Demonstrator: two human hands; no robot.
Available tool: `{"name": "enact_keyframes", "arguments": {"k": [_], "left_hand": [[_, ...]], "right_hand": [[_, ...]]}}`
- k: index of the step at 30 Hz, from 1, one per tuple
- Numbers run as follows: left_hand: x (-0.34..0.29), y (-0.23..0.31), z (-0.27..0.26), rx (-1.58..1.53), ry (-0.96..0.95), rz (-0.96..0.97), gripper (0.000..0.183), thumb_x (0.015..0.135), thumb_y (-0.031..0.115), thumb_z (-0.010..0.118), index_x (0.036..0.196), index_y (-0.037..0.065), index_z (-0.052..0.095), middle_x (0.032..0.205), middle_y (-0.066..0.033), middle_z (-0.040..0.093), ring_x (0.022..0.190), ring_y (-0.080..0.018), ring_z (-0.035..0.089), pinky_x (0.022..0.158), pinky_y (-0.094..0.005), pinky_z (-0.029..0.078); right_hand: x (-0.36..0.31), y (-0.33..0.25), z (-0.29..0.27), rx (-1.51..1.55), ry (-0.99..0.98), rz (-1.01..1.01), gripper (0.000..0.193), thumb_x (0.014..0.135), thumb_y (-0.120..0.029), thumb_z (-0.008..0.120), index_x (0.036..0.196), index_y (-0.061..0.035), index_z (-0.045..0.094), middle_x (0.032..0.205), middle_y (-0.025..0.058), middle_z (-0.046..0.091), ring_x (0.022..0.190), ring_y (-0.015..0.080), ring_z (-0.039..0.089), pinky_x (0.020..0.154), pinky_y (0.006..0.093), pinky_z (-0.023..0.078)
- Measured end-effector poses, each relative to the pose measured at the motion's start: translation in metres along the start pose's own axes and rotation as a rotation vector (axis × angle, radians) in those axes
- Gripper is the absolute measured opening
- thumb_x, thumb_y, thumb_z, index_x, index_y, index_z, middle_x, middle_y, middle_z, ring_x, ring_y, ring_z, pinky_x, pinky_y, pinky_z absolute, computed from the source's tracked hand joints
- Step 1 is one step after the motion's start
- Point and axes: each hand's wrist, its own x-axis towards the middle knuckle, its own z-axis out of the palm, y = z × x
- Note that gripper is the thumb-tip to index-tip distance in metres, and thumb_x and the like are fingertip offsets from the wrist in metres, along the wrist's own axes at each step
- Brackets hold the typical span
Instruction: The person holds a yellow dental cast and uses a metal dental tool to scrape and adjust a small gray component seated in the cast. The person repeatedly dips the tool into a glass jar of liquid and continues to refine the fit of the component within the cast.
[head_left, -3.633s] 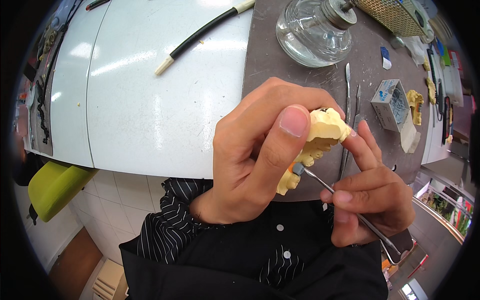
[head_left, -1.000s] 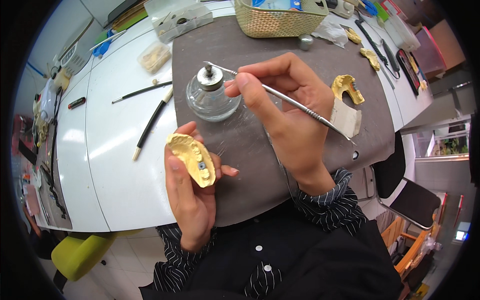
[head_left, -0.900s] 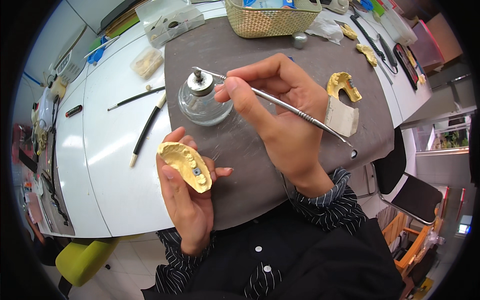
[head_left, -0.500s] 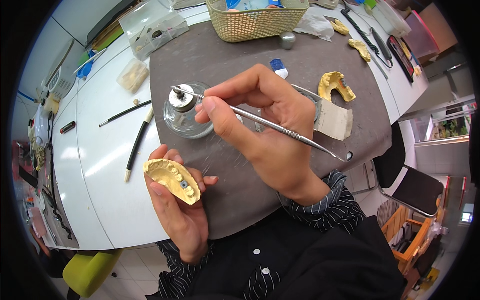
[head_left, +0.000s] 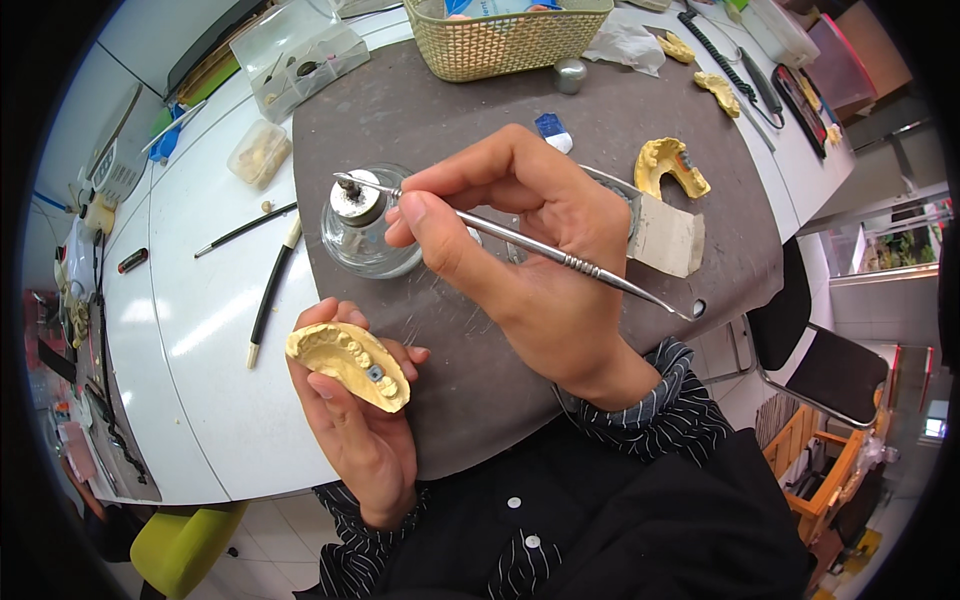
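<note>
My left hand [head_left: 362,445] is closed round a yellow plaster dental model [head_left: 335,362], its row of teeth facing up. One tooth on the model carries a small grey-blue piece [head_left: 375,373]. In my right hand [head_left: 545,260] a slim metal dental wax carver [head_left: 540,247] is pinched like a pen. The carver's thin tip lies over the wick at the top of a glass spirit lamp [head_left: 372,250]; I cannot make out a flame. The lamp has a round whitish metal cap [head_left: 355,203].
Beyond my right hand lie another dental model [head_left: 655,160] and a torn grey cardboard piece [head_left: 668,235]. A woven basket [head_left: 510,45] and a metal ball [head_left: 570,75] stand at the back. Brushes [head_left: 270,300] and a clear box [head_left: 300,70] are at left.
The view has shifted slightly. The dental model in my left hand has tilted a little and moved slightly right. The carver's tip stays at the lamp's wick.
</note>
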Motion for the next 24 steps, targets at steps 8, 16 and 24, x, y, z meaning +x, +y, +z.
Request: {"name": "enact_keyframes", "arguments": {"k": [8,16,24], "left_hand": [[-0.001,-0.003,-0.001,-0.013,-0.018,0.029,0.049,0.095,0.038,0.030,0.129,0.003,0.025,0.111,-0.0114,0.040,0.074,-0.0115,0.047,0.077,-0.0310,0.042],[0.001,-0.002,0.000,0.013,0.001,0.015,0.052,0.092,0.043,0.033,0.125,0.002,0.029,0.103,-0.0110,0.040,0.070,-0.0155,0.052,0.073,-0.0353,0.048],[0.003,-0.004,0.000,0.040,0.012,0.010,0.053,0.091,0.044,0.034,0.123,0.002,0.030,0.101,-0.0119,0.040,0.065,-0.0150,0.053,0.069,-0.0350,0.049]], "right_hand": [[0.000,-0.002,-0.002,-0.011,-0.019,0.027,0.012,0.077,-0.006,0.063,0.082,0.0033,0.057,0.075,0.0097,0.065,0.072,0.0120,0.064,0.062,0.0216,0.049],[0.001,-0.047,-0.071,-0.126,0.074,0.096,0.025,0.085,-0.011,0.052,0.102,0.0074,0.056,0.084,0.0150,0.064,0.077,0.0154,0.062,0.067,0.0261,0.048],[-0.016,-0.049,-0.123,-0.366,0.157,0.417,0.017,0.083,-0.008,0.054,0.091,0.0059,0.056,0.073,0.0086,0.059,0.066,0.0107,0.058,0.051,0.0165,0.043]]}}
